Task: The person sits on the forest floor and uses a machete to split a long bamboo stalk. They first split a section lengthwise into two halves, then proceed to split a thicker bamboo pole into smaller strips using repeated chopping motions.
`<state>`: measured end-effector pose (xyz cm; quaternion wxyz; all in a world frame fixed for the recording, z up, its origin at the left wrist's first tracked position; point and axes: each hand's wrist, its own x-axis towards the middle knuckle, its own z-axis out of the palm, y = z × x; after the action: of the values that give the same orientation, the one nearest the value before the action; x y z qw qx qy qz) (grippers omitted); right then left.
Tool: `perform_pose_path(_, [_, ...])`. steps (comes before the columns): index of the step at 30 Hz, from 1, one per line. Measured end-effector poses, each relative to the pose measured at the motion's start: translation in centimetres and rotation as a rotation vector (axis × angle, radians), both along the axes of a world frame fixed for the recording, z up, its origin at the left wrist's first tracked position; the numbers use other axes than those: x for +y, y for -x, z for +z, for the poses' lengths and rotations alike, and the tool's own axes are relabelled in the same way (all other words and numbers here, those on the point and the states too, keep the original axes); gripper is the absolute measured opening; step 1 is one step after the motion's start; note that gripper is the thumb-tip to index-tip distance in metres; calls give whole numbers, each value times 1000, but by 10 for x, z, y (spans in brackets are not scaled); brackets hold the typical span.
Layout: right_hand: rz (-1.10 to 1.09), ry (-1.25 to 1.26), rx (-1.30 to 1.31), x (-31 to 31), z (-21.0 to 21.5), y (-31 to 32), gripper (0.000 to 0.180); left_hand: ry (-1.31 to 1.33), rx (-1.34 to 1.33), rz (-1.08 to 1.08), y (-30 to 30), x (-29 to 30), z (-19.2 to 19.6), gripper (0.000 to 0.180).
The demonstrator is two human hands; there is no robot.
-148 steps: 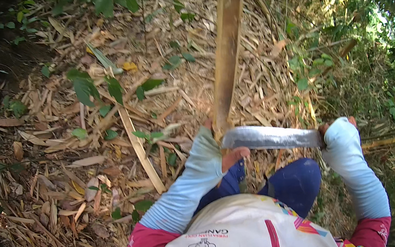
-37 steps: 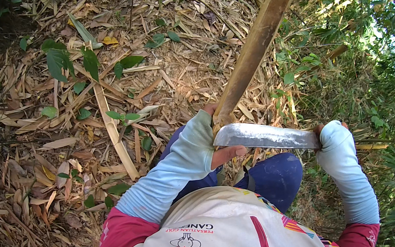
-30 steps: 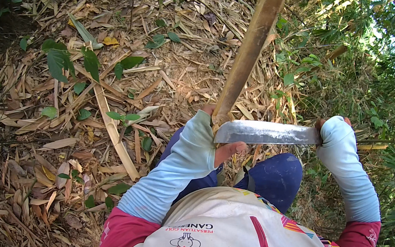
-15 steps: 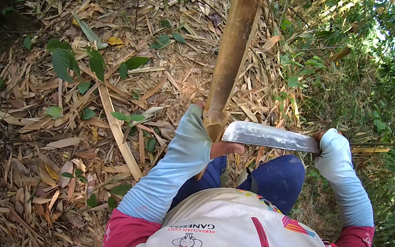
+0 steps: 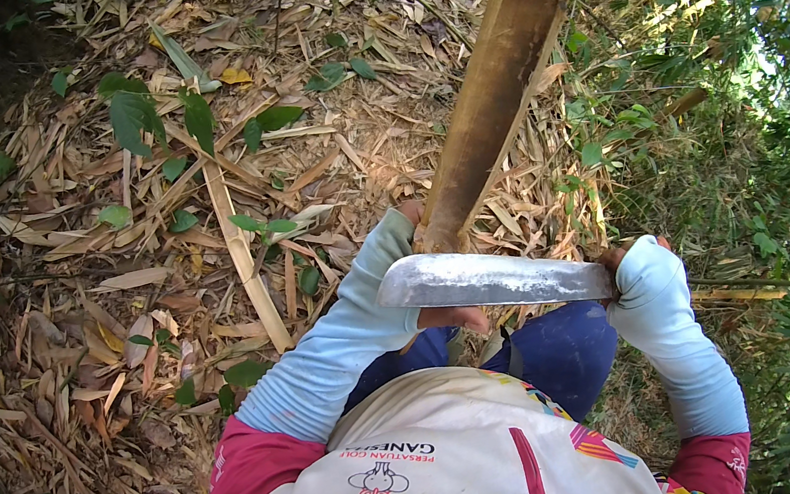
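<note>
A long, brown split bamboo pole [image 5: 498, 81] slants from the top right down to my left hand [image 5: 391, 246]. That hand is wrapped round the pole's lower end, its fingertips showing at the far side and its thumb on the near side. In my right hand [image 5: 643, 275] is the handle of a machete [image 5: 495, 278], mostly hidden by my fingers. Its broad grey blade, whitish along the upper face, points left and lies across the view in front of the pole's lower end and over part of my left hand. Pale blue sleeves cover both hands up to the fingers.
Dry bamboo leaves [image 5: 159, 361] and chips cover the ground. A narrow pale bamboo strip [image 5: 244, 253] lies at the left, near small green plants [image 5: 132, 117]. Dense undergrowth [image 5: 708, 173] fills the right side. My blue-clad knee [image 5: 567, 354] is just below the blade.
The machete has moved left, its blade now reaching across my left hand and lying more level. My right hand came slightly left and up with it. The pole's upper end shifted right.
</note>
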<state>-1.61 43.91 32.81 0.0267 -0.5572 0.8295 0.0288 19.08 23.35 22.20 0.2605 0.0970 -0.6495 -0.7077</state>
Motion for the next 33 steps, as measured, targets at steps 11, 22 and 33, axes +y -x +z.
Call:
perform_pose_path(11, [127,-16,143,-37,-9,-23,29,-259,-39,-14,-10,10,16,114])
perform_pose_path(22, [256,13,125,-53,-5,-30,15,-233,-125,-154,-3,7,3,110])
perform_pose_path(33, [255,-52,49,-61,-1,-33,13,-337,-109,-141,3,16,6,96])
